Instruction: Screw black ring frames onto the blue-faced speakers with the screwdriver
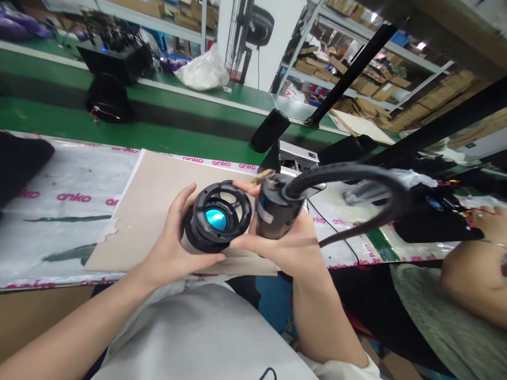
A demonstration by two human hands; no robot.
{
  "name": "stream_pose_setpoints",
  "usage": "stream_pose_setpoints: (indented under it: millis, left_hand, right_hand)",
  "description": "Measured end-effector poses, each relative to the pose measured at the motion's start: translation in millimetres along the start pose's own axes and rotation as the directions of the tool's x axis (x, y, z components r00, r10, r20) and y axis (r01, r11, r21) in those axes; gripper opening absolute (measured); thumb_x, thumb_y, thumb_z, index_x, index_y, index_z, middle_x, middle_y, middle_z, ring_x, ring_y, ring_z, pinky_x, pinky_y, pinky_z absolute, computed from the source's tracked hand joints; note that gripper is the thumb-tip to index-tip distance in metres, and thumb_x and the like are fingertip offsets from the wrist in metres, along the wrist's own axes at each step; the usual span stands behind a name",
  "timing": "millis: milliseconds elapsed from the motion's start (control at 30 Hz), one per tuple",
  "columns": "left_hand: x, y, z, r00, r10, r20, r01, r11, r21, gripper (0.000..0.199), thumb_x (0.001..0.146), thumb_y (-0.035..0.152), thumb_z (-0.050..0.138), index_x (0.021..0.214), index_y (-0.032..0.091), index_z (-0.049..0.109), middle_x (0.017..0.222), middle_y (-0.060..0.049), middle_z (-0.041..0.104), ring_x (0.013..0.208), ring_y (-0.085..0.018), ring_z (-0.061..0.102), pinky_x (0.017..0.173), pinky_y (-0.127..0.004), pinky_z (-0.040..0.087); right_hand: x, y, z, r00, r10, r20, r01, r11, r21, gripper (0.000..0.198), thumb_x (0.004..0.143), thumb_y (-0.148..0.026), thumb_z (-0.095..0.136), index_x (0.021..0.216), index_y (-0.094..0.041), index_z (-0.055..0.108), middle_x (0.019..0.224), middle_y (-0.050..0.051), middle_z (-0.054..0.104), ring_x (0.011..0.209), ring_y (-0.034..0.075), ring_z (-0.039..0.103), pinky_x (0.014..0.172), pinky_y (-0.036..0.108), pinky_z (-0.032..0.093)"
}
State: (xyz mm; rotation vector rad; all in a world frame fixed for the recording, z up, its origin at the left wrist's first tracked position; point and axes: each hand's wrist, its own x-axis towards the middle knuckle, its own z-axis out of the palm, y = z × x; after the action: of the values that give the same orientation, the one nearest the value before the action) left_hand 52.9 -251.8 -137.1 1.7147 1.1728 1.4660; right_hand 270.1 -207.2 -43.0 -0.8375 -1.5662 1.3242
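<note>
My left hand (174,237) is closed round the side of a short round black housing (194,232). A black ring with cut-out openings (244,224) sits on its end, and a shiny blue disc (216,218) shows inside. My right hand (297,245) is closed about a black cylinder (273,216) with a pale label, its thumb and forefinger reaching to the ring's edge. From the cylinder's end a thick black cable (352,171) loops right and back behind my forearm. The far end of the cylinder and several right fingers are hidden.
Beneath my hands lies a brown cardboard sheet (146,195) on printed plastic film (75,182). Beyond runs a green bench (178,124) with a white plastic bag (204,71) and a black box of wires (114,58). At right, another person's arm (475,279) is near black parts.
</note>
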Motion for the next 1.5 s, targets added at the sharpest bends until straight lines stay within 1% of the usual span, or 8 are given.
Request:
stream_pose_setpoints:
  millis: [167, 333, 433, 567, 667, 967, 1200, 1500]
  left_hand:
    - [3, 4, -2, 1.0, -0.008, -0.002, 0.008, 0.999, -0.033, 0.125, 0.076, 0.038, 0.102, 0.174, 0.04, 0.025, 0.16, -0.013, 0.058, 0.147, -0.037, 0.062, 0.121, -0.051, 0.056]
    - [2, 1, 0, 1.0, -0.025, 0.008, 0.026, 0.995, -0.099, 0.127, 0.074, 0.036, 0.103, 0.173, 0.043, 0.024, 0.162, -0.012, 0.056, 0.15, -0.036, 0.059, 0.123, -0.051, 0.054]
    - [3, 0, 1, 0.999, -0.045, 0.019, 0.048, 0.987, -0.152, 0.127, 0.073, 0.034, 0.104, 0.173, 0.044, 0.026, 0.165, -0.012, 0.053, 0.155, -0.036, 0.054, 0.129, -0.053, 0.047]
    - [6, 5, 1, 0.999, -0.002, 0.054, 0.013, 0.979, -0.202, 0.121, 0.077, 0.028, 0.102, 0.171, 0.045, 0.029, 0.163, -0.011, 0.056, 0.152, -0.034, 0.058, 0.128, -0.048, 0.049]
    - [8, 8, -1, 0.998, -0.006, 0.059, 0.018, 0.977, -0.212, 0.121, 0.076, 0.027, 0.102, 0.171, 0.046, 0.03, 0.163, -0.009, 0.057, 0.153, -0.033, 0.057, 0.129, -0.045, 0.049]
    - [6, 7, -2, 0.996, -0.039, 0.082, 0.052, 0.986, -0.16, 0.121, 0.075, 0.031, 0.103, 0.171, 0.045, 0.031, 0.166, -0.011, 0.054, 0.156, -0.037, 0.054, 0.129, -0.049, 0.049]
    - [5, 6, -3, 0.99, -0.115, 0.085, 0.127, 0.98, -0.151, 0.122, 0.071, 0.034, 0.104, 0.17, 0.039, 0.034, 0.167, -0.015, 0.053, 0.155, -0.041, 0.055, 0.129, -0.054, 0.049]
    - [5, 5, -2, 0.998, -0.045, 0.045, 0.05, 0.994, -0.1, 0.117, 0.072, 0.033, 0.104, 0.169, 0.041, 0.038, 0.167, -0.012, 0.055, 0.155, -0.038, 0.054, 0.13, -0.052, 0.048]
  right_hand:
    - [-3, -9, 3, 0.999, 0.032, 0.019, -0.029, 0.99, -0.135, 0.071, 0.068, -0.019, 0.105, 0.13, -0.032, 0.072, 0.143, -0.002, 0.07, 0.142, 0.028, 0.064, 0.128, 0.045, 0.053]
    - [-2, 1, -1, 0.989, 0.126, 0.078, -0.098, 0.952, -0.289, 0.071, 0.073, -0.027, 0.103, 0.133, -0.043, 0.068, 0.136, -0.007, 0.073, 0.114, 0.024, 0.075, 0.099, 0.043, 0.065]
    - [0, 2, -3, 0.985, 0.143, 0.095, -0.104, 0.937, -0.333, 0.068, 0.073, -0.033, 0.103, 0.132, -0.04, 0.07, 0.123, -0.003, 0.077, 0.115, 0.028, 0.075, 0.106, 0.05, 0.063]
    - [0, 3, -2, 0.978, 0.17, 0.121, -0.132, 0.952, -0.276, 0.077, 0.075, -0.029, 0.102, 0.142, -0.041, 0.067, 0.147, -0.001, 0.069, 0.136, 0.031, 0.067, 0.122, 0.054, 0.056]
    - [-1, 4, -2, 0.975, 0.183, 0.123, -0.146, 0.954, -0.26, 0.074, 0.076, -0.027, 0.1, 0.141, -0.04, 0.067, 0.148, -0.001, 0.069, 0.139, 0.03, 0.066, 0.125, 0.053, 0.054]
    - [2, 6, -11, 0.974, 0.153, 0.169, -0.092, 0.942, -0.323, 0.077, 0.076, -0.036, 0.102, 0.145, -0.04, 0.067, 0.148, 0.001, 0.069, 0.142, 0.03, 0.065, 0.124, 0.052, 0.057]
    - [2, -5, -12, 0.949, 0.26, 0.177, -0.171, 0.899, -0.404, 0.076, 0.076, -0.036, 0.102, 0.143, -0.04, 0.067, 0.142, 0.001, 0.072, 0.135, 0.031, 0.069, 0.117, 0.053, 0.06]
    - [3, -3, -13, 0.949, 0.296, 0.111, -0.212, 0.856, -0.472, 0.077, 0.072, -0.043, 0.104, 0.14, -0.044, 0.067, 0.127, -0.001, 0.076, 0.116, 0.031, 0.074, 0.097, 0.05, 0.064]
